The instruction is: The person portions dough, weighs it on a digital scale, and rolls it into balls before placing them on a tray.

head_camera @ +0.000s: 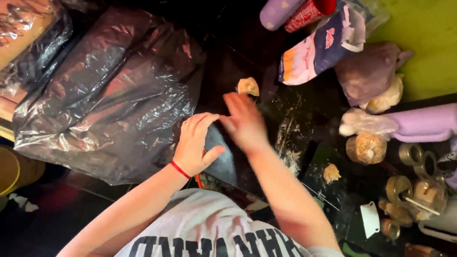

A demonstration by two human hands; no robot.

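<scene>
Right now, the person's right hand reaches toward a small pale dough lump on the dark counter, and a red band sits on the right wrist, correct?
Not quite. The head view shows the thin red band on the left wrist, behind the left hand. The right hand does reach toward the small pale dough lump on the dark counter.

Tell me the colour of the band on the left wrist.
Red: a thin band on the left hand wrist, head view.

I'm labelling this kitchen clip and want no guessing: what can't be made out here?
- Head view: right hand is motion-blurred; whether its fingers touch the dough piece is unclear.
- What lies under the left hand is hidden by the hand.
- The black plastic bag hides its contents.
- The metal cutters at the right edge are blurred and partly cut off.
</scene>
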